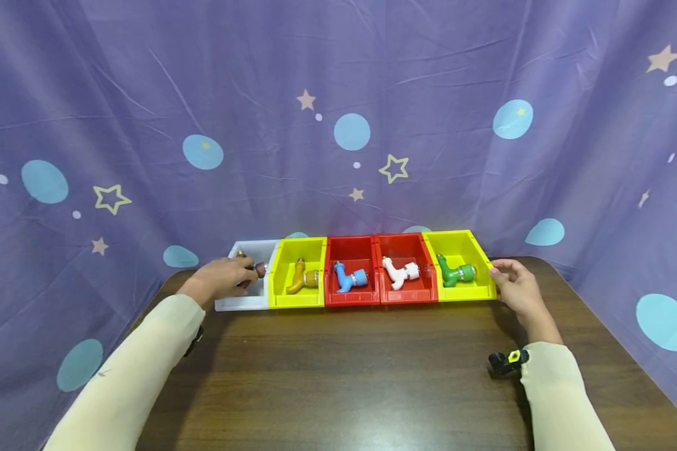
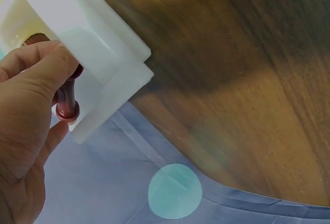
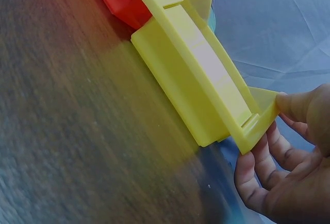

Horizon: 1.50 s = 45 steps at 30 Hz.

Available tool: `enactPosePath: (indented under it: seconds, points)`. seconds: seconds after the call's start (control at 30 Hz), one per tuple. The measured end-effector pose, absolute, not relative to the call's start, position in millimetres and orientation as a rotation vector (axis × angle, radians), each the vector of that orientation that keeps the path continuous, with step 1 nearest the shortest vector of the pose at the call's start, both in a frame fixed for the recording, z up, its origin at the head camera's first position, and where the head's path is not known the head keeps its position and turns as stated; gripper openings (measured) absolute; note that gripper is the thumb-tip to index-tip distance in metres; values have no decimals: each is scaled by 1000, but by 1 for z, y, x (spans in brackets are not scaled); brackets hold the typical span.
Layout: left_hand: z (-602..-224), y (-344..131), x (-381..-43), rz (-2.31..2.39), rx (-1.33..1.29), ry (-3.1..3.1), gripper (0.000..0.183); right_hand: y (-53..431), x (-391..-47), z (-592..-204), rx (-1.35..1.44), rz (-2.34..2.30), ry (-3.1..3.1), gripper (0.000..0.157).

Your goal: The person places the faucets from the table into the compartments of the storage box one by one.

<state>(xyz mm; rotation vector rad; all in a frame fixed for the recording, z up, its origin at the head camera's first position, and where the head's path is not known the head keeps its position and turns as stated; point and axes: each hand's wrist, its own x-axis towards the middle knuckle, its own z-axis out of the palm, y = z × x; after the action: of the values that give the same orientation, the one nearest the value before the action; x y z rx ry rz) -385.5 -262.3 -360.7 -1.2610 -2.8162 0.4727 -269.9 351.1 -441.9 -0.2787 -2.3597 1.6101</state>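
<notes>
At the left end of a row of bins, my left hand reaches into a white bin. Its thumb and fingers grip a dark reddish-brown tap, partly hidden behind them. My right hand pinches the outer side of the yellow bin at the right end, thumb on the upper rim and fingertips below, as the right wrist view shows. Inside that bin lies a green tap.
Between the end bins stand another yellow bin with an amber tap, a red bin with a blue tap, and a second red bin with a white tap. A purple curtain hangs behind the wooden table.
</notes>
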Motion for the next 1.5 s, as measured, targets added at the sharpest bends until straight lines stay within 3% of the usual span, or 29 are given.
enactPosePath:
  seconds: [0.4,0.97,1.5]
  points:
    - [-373,-258,-392,622,-1209,-2841,14,353,-271,-445,-280,1627,-2364,43]
    - [-378,-256,-389,546,-1174,-2906,33,352,-272,-445,-313,1617,-2386,45]
    - [-372,-256,-383,282,-1170,-2776,9,356,-273,-435,-287,1443,-2428,42]
